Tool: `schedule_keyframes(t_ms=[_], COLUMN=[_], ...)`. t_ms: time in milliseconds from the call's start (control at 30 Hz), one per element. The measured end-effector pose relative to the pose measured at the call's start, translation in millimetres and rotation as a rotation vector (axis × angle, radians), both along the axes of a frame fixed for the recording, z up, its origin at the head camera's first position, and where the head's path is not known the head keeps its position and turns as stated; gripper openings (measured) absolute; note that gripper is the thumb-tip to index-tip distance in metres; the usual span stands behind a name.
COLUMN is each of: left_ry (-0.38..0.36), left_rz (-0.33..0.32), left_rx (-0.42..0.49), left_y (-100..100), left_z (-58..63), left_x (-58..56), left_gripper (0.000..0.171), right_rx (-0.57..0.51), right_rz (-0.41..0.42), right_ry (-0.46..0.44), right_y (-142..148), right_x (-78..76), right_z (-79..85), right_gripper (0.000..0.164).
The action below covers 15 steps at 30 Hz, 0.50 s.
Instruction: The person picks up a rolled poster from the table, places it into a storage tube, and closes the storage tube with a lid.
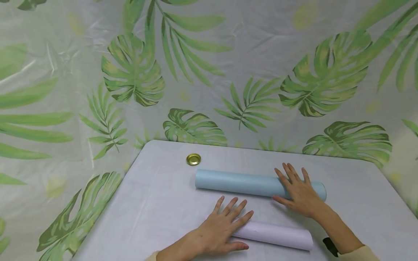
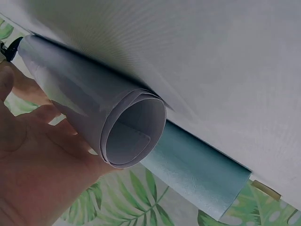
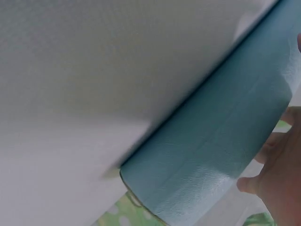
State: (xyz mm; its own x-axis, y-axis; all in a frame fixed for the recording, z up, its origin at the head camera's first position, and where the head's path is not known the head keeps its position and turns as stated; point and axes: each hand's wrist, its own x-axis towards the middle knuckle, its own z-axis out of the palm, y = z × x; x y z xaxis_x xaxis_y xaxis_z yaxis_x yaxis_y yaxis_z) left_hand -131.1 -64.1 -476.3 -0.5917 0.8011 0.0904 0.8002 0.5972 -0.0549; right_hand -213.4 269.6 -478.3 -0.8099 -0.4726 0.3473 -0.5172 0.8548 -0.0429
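A light blue roll point(image 1: 235, 182) lies lengthwise across the white table. My right hand point(image 1: 300, 194) rests over its right part, with fingers spread and fairly straight. Nearer to me is a pale lilac rolled sheet point(image 1: 277, 233). On its left part lies my left hand point(image 1: 217, 228), fingers fanned out, covering that end. In the left wrist view the lilac roll point(image 2: 70, 75) shows its hollow, layered end beside the left palm point(image 2: 42, 160). The right wrist view has the blue roll point(image 3: 202, 136) along the fingers of the right hand point(image 3: 284, 165).
A small round gold lid point(image 1: 193, 159) sits beyond the blue roll's left end. Behind the table point(image 1: 153, 195) hangs a leaf-patterned sheet point(image 1: 254, 65), which also shows at both sides. A small black object point(image 1: 330, 247) is beside the right wrist.
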Motion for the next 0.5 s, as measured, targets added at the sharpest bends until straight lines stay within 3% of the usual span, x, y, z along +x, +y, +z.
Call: schedule_keyframes(t_ms=[233,500], left_ry=[-0.004,-0.034], left_rz=[-0.004,-0.019], left_rx=[-0.01,-0.03], left_y=[1.7,1.0], left_z=[-2.2,-2.1], left_x=[-1.0,0.7], left_gripper=[0.08,0.072], right_rx=[0.003,0.015], right_rz=[0.024,0.022], right_ry=[-0.003,-0.07], right_y=[-2.2,-6.2], right_x=[-0.3,3.1], right_z=[-3.2,-1.5], right_gripper=[0.095,0.091])
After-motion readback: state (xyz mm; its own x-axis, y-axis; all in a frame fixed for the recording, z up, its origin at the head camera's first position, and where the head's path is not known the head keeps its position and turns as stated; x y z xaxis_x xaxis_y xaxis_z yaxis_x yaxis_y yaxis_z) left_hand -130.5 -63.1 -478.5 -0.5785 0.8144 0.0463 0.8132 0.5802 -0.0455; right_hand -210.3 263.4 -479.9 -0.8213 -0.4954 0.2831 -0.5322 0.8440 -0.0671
